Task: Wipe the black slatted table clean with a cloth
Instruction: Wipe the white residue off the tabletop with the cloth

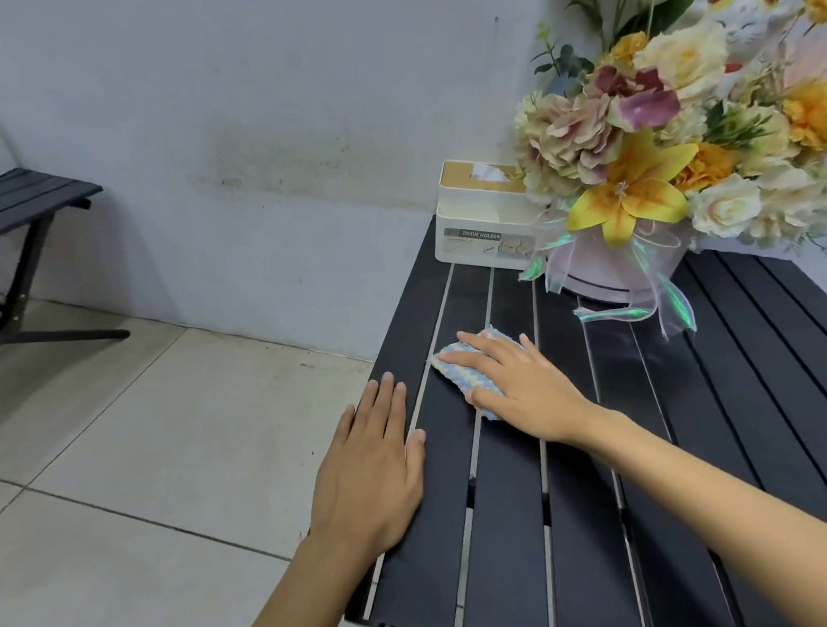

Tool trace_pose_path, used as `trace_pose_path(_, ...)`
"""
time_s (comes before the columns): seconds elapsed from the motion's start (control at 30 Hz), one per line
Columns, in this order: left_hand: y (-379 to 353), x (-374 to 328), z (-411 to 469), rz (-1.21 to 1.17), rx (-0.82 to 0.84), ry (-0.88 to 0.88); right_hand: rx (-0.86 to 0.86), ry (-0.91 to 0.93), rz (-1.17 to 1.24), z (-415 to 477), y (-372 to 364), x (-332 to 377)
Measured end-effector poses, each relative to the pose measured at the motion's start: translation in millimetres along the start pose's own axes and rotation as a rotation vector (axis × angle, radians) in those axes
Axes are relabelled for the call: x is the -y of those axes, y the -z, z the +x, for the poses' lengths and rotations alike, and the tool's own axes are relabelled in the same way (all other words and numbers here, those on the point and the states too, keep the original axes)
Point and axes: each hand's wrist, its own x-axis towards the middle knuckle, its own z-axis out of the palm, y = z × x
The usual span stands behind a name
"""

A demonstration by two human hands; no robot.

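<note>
Desk's (509, 527) far end: tissue holder (481, 230) with tissue (488, 173), round box (609, 275) of flowers (635, 151). Your right hand (519, 386) presses flat on the cloth (457, 376); your left hand (369, 473) lies flat at the left edge.

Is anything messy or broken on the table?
Nothing looks spilled or broken. Only the shiny ribbon of the flower box trails loose across the black table, close to the cloth under the right hand.

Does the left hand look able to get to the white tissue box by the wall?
Probably yes. Only bare slats of the table lie between the left hand and the tissue box; the right hand, flat on the cloth, and the flowers sit off to the side.
</note>
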Motion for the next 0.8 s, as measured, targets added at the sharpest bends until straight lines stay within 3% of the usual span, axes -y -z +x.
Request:
trace_pose_path(0.13,-6,4,0,0.018,-0.030,0.010,-0.035,-0.113,-0.005,59,4,-21)
trace_pose_path(0.27,-6,3,2,0.049,0.054,0.038,-0.067,-0.221,0.001,104,8,-26)
trace_pose_path(0.5,-2,3,2,0.000,0.004,0.008,-0.119,-0.337,0.038,133,6,-15)
trace_pose_path(0.6,0,2,2,0.014,0.007,-0.018,-0.094,-0.262,0.030,114,-1,-2)
trace_pose_path(0.8,-7,3,5,0.081,-0.011,-0.012,-0.059,0.082,-0.036,26,-18,34)
